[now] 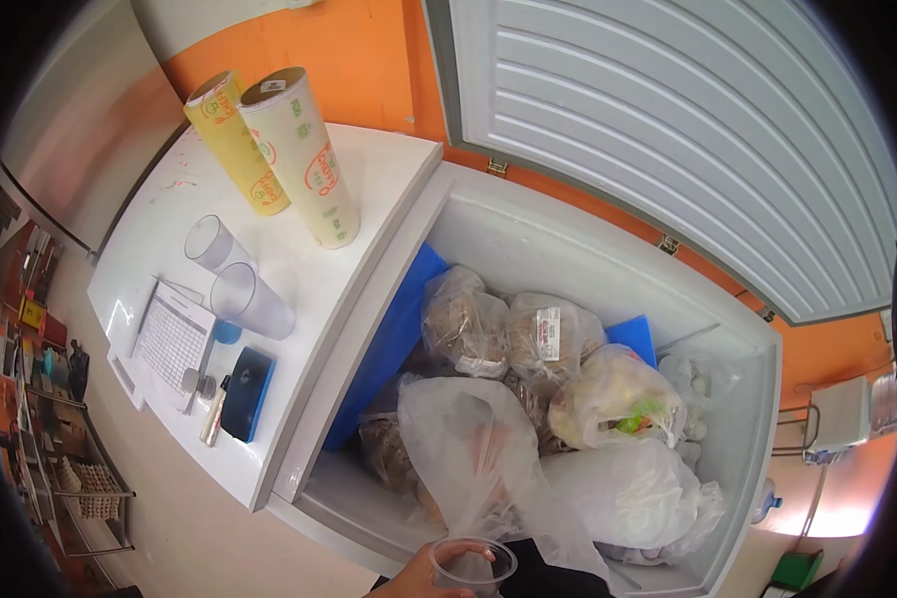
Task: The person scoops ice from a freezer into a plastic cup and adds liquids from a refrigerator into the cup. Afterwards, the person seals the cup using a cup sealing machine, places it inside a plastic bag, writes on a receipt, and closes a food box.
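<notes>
My left hand (421, 575) is wrapped round a clear plastic cup (474, 568) at the bottom edge, in front of the open chest freezer (757, 439). Just beyond the cup, a large translucent plastic bag (458, 419) bulges over the freezer's contents. A faint skin-toned shape shows through this bag; whether it is my right hand, and what its fingers do, cannot be made out. Dark cloth lies right of the cup. Behind are knotted bags of brown food (465, 324), a bag with green and pale pieces (618, 404) and a whitish bag (628, 498).
The raised freezer lid (668, 130) stands at the back right. On the white top (379, 164) at left are two film rolls (304, 169), stacked clear cups (249, 299), a printed sheet (172, 334), a marker (214, 414) and a dark blue-edged object (248, 394). Shelves with egg trays (92, 478) stand far left.
</notes>
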Demonstrator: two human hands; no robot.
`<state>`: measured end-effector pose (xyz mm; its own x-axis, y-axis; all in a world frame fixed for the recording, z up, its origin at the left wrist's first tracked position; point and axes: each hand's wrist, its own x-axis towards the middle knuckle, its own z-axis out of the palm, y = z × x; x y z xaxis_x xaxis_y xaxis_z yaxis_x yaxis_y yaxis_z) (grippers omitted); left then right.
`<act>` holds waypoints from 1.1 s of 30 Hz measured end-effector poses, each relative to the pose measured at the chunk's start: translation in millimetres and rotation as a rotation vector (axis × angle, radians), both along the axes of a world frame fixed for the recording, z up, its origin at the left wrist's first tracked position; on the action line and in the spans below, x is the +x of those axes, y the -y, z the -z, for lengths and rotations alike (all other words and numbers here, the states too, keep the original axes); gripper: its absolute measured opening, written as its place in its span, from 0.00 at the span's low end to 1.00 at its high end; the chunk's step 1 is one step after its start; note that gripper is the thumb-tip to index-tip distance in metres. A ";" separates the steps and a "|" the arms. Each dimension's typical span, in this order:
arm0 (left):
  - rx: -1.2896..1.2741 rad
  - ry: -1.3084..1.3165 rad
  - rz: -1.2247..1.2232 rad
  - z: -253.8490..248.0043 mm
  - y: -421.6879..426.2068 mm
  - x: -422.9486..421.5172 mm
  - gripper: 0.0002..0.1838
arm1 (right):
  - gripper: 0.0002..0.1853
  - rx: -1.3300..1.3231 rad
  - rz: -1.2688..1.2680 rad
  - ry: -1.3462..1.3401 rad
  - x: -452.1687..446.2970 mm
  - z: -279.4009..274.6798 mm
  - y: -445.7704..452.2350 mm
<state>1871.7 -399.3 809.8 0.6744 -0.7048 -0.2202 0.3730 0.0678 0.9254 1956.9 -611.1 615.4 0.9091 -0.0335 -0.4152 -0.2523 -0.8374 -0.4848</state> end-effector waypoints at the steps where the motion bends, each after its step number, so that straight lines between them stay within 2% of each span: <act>1: -0.005 0.043 0.028 1.9 3.4 6.0 0.33 | 0.18 0.002 0.001 0.004 -4.4 -4.9 5.6; 6: 0.041 0.277 0.071 5.1 25.0 17.5 0.36 | 0.18 -0.008 -0.005 -0.005 -21.4 -18.0 28.6; 9: -0.164 -0.020 0.022 9.9 34.9 22.4 0.39 | 0.18 -0.006 0.008 -0.021 -30.1 -27.2 43.0; 10: -0.097 0.068 0.024 6.7 35.7 28.4 0.36 | 0.18 -0.008 0.010 -0.025 -31.8 -28.1 47.4; 13: -0.129 -0.034 0.010 5.2 43.4 42.2 0.35 | 0.18 -0.001 0.023 -0.035 -35.3 -31.4 59.0; 16: -0.068 0.050 0.068 18.1 49.5 46.8 0.35 | 0.18 0.011 0.037 -0.045 -37.1 -33.4 65.2; 20: -0.122 0.091 0.066 41.7 55.9 43.9 0.35 | 0.18 0.008 0.051 -0.051 -35.3 -35.7 70.9; 23: -0.182 -0.183 0.000 44.5 43.2 38.7 0.37 | 0.18 -0.001 0.062 -0.065 -37.1 -38.5 76.1; 26: -0.203 -0.130 0.080 53.8 35.2 43.7 0.39 | 0.18 -0.003 0.064 -0.073 -38.0 -40.1 78.3; 32: -0.357 -0.182 -0.068 38.1 43.8 51.6 0.39 | 0.18 -0.012 0.066 -0.097 -37.6 -37.9 75.9; 33: -0.259 -0.079 0.013 37.3 42.6 55.2 0.39 | 0.18 -0.012 0.066 -0.100 -37.7 -37.6 75.7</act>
